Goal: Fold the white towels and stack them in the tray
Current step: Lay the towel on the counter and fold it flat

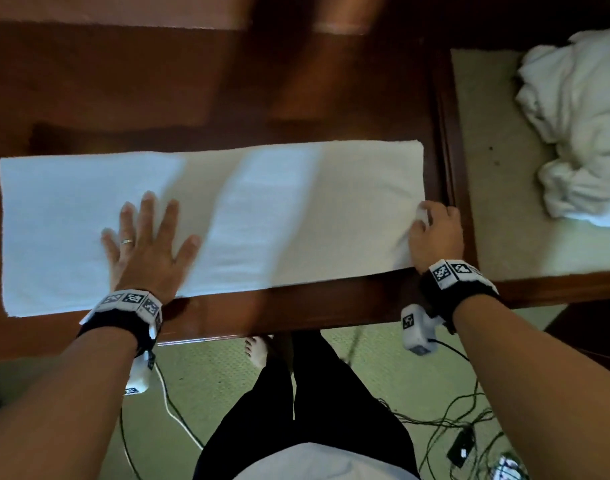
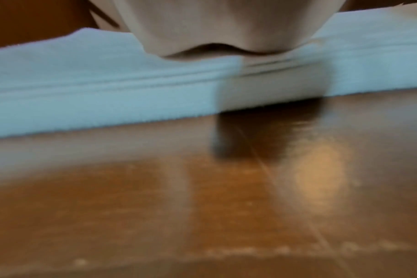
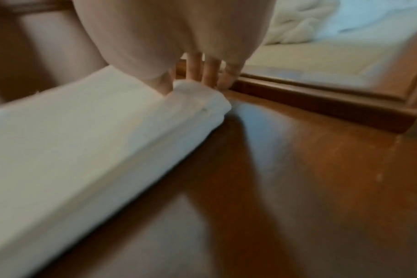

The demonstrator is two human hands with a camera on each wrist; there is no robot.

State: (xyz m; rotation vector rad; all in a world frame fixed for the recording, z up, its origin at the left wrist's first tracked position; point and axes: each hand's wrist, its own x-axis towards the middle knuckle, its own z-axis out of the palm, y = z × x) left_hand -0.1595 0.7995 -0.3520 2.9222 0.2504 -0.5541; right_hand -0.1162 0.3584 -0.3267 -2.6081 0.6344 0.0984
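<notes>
A white towel (image 1: 262,216), folded into a long flat strip, lies across the dark wooden table (image 1: 227,91). My left hand (image 1: 147,237) presses flat on its left half with fingers spread. My right hand (image 1: 433,233) pinches the towel's right end at the near corner, fingers curled around the folded edge. The right wrist view shows those fingers (image 3: 202,73) at the towel's corner (image 3: 202,101). In the left wrist view the towel's near edge (image 2: 107,97) lies under my palm. A wooden tray (image 1: 449,133) with a beige lining stands at the right, holding a crumpled heap of white towels (image 1: 580,126).
The table's near edge (image 1: 296,327) runs just in front of my legs. Cables and a small device (image 1: 463,445) lie on the green carpet below. The tray's raised rim (image 3: 321,101) stands close beside my right hand.
</notes>
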